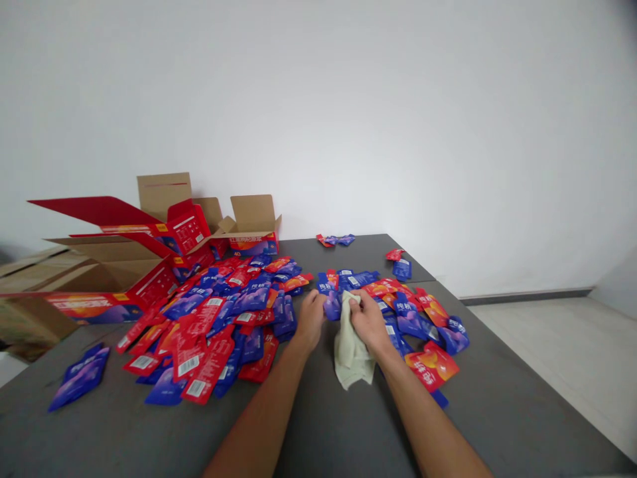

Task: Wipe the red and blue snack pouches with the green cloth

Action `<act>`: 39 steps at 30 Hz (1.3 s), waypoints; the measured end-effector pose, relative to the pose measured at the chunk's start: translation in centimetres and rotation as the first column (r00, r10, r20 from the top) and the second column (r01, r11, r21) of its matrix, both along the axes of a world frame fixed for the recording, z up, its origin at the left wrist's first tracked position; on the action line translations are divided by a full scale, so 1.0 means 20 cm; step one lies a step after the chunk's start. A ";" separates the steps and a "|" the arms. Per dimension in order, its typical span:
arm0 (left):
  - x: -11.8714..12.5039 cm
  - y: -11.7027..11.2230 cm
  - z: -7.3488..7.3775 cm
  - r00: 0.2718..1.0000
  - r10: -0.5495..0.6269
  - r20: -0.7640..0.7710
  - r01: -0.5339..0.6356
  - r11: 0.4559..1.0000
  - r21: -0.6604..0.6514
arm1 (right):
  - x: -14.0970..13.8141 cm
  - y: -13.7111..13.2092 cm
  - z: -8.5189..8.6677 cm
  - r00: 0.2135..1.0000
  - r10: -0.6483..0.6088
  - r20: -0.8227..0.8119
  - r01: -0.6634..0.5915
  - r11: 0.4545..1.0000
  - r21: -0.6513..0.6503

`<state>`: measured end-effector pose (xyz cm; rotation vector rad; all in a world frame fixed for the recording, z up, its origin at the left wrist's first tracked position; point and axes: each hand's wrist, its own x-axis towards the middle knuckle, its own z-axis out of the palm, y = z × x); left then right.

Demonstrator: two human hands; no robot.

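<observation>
Near the table's middle, my left hand (312,317) is closed on the end of a blue pouch (332,306). My right hand (369,320) grips a pale cloth (352,355), which touches the pouch's right side and hangs down towards the tabletop. The cloth hides part of that pouch. To the left spreads a big heap of red and blue pouches (204,325) with printed labels. A smaller pile of pouches (413,315) lies just beyond and to the right of my right hand.
Open red cardboard boxes (99,302) with raised flaps stand along the left and back left. One blue pouch (82,375) lies alone at the front left. A few pouches (336,239) are by the wall. The dark table's (517,392) right edge borders pale floor.
</observation>
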<state>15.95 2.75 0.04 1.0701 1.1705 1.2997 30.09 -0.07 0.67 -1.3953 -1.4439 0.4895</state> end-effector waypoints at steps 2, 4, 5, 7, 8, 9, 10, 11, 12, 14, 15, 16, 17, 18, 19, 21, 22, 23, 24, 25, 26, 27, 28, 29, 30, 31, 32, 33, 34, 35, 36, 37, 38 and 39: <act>-0.08 -0.04 0.01 0.993 -0.030 0.113 0.029 0.999 0.013 | -0.04 -0.03 0.02 0.998 0.051 0.040 -0.055 0.993 0.105; -0.13 -0.08 0.01 0.955 -0.079 0.285 0.079 0.997 0.014 | -0.10 -0.06 0.03 0.986 0.134 0.102 -0.153 0.964 0.219; -0.15 -0.09 0.02 0.929 -0.093 0.357 0.095 0.995 0.011 | -0.13 -0.07 0.03 0.974 0.181 0.139 -0.212 0.944 0.252; -0.17 -0.12 0.04 0.897 -0.106 0.429 0.108 0.994 0.019 | -0.18 -0.10 0.02 0.945 0.255 0.205 -0.305 0.914 0.267; -0.17 -0.13 0.06 0.892 -0.116 0.437 0.114 0.993 0.031 | -0.21 -0.11 0.01 0.937 0.264 0.231 -0.322 0.908 0.270; -0.18 -0.14 0.06 0.889 -0.135 0.437 0.128 0.991 0.045 | -0.22 -0.12 0.00 0.931 0.266 0.249 -0.330 0.905 0.268; -0.18 -0.15 0.07 0.889 -0.162 0.429 0.152 0.987 0.057 | -0.23 -0.12 -0.01 0.929 0.262 0.260 -0.330 0.906 0.265; -0.18 -0.15 0.07 0.890 -0.192 0.413 0.181 0.981 0.065 | -0.24 -0.12 -0.02 0.930 0.254 0.265 -0.323 0.910 0.260; -0.19 -0.16 0.06 0.895 -0.221 0.388 0.211 0.975 0.069 | -0.24 -0.11 -0.02 0.934 0.242 0.264 -0.310 0.916 0.255; -0.20 -0.16 0.04 0.907 -0.274 0.319 0.263 0.962 0.078 | -0.23 -0.10 -0.03 0.946 0.205 0.251 -0.269 0.929 0.254; -0.20 -0.16 0.03 0.913 -0.300 0.277 0.287 0.954 0.088 | -0.21 -0.09 -0.03 0.954 0.179 0.242 -0.242 0.935 0.259; -0.21 -0.16 0.02 0.916 -0.325 0.234 0.309 0.946 0.101 | -0.20 -0.08 -0.03 0.960 0.152 0.234 -0.213 0.941 0.264; -0.21 -0.16 0.01 0.918 -0.347 0.191 0.330 0.937 0.116 | -0.18 -0.07 -0.03 0.966 0.123 0.229 -0.184 0.945 0.271; -0.21 -0.16 0.00 0.916 -0.372 0.149 0.354 0.926 0.133 | -0.16 -0.07 -0.02 0.970 0.091 0.227 -0.153 0.949 0.276; -0.21 -0.16 -0.01 0.910 -0.400 0.107 0.383 0.912 0.148 | -0.14 -0.06 -0.02 0.972 0.054 0.228 -0.119 0.952 0.283; -0.20 -0.16 -0.01 0.892 -0.451 0.033 0.438 0.880 0.181 | -0.10 -0.04 -0.02 0.973 -0.025 0.228 -0.046 0.953 0.301; -0.20 -0.16 -0.02 0.882 -0.471 0.005 0.461 0.865 0.197 | -0.09 -0.04 -0.02 0.971 -0.055 0.231 -0.020 0.950 0.311; -0.20 -0.16 -0.02 0.872 -0.489 -0.016 0.482 0.852 0.207 | -0.08 -0.03 -0.02 0.968 -0.074 0.239 -0.008 0.947 0.323; -0.19 -0.16 -0.02 0.865 -0.500 -0.028 0.494 0.843 0.213 | -0.08 -0.03 -0.02 0.964 -0.076 0.253 -0.013 0.943 0.333; -0.19 -0.16 -0.03 0.864 -0.503 -0.032 0.497 0.840 0.217 | -0.09 -0.02 -0.02 0.960 -0.065 0.274 -0.033 0.940 0.340; -0.20 -0.15 -0.04 0.866 -0.499 -0.031 0.493 0.842 0.219 | -0.10 -0.02 -0.03 0.954 -0.044 0.297 -0.065 0.936 0.345; -0.20 -0.14 -0.04 0.870 -0.492 -0.026 0.485 0.847 0.218 | -0.11 -0.03 -0.03 0.947 -0.016 0.321 -0.102 0.932 0.347; -0.21 -0.14 -0.05 0.879 -0.477 -0.016 0.469 0.856 0.219 | -0.13 -0.03 -0.04 0.939 0.014 0.344 -0.139 0.929 0.342; -0.21 -0.13 -0.05 0.889 -0.459 -0.003 0.448 0.866 0.221 | -0.16 -0.04 -0.04 0.931 0.043 0.362 -0.173 0.926 0.334; -0.22 -0.12 -0.05 0.900 -0.435 0.016 0.420 0.878 0.227 | -0.18 -0.05 -0.04 0.924 0.070 0.375 -0.202 0.924 0.325; -0.23 -0.11 -0.06 0.912 -0.409 0.039 0.389 0.890 0.237 | -0.20 -0.06 -0.04 0.917 0.098 0.386 -0.230 0.922 0.313; -0.24 -0.11 -0.06 0.922 -0.382 0.066 0.355 0.901 0.250 | -0.22 -0.08 -0.04 0.909 0.127 0.397 -0.259 0.919 0.298; -0.24 -0.10 -0.06 0.930 -0.355 0.094 0.321 0.910 0.263 | -0.24 -0.09 -0.04 0.900 0.156 0.408 -0.286 0.916 0.281; -0.24 -0.10 -0.06 0.936 -0.332 0.121 0.291 0.918 0.271 | -0.25 -0.10 -0.04 0.890 0.180 0.418 -0.310 0.913 0.266; -0.25 -0.10 -0.05 0.938 -0.316 0.143 0.270 0.923 0.273 | -0.26 -0.11 -0.04 0.882 0.200 0.427 -0.328 0.910 0.252; -0.25 -0.10 -0.05 0.938 -0.307 0.162 0.258 0.928 0.268 | -0.27 -0.11 -0.05 0.876 0.213 0.433 -0.340 0.909 0.241; -0.24 -0.10 -0.05 0.936 -0.303 0.177 0.253 0.932 0.259 | -0.28 -0.12 -0.05 0.875 0.217 0.433 -0.343 0.909 0.236; -0.24 -0.10 -0.05 0.934 -0.304 0.189 0.254 0.935 0.248 | -0.28 -0.12 -0.05 0.880 0.213 0.425 -0.336 0.911 0.238; -0.24 -0.10 -0.05 0.932 -0.306 0.195 0.257 0.936 0.242 | -0.29 -0.12 -0.05 0.889 0.204 0.410 -0.323 0.914 0.246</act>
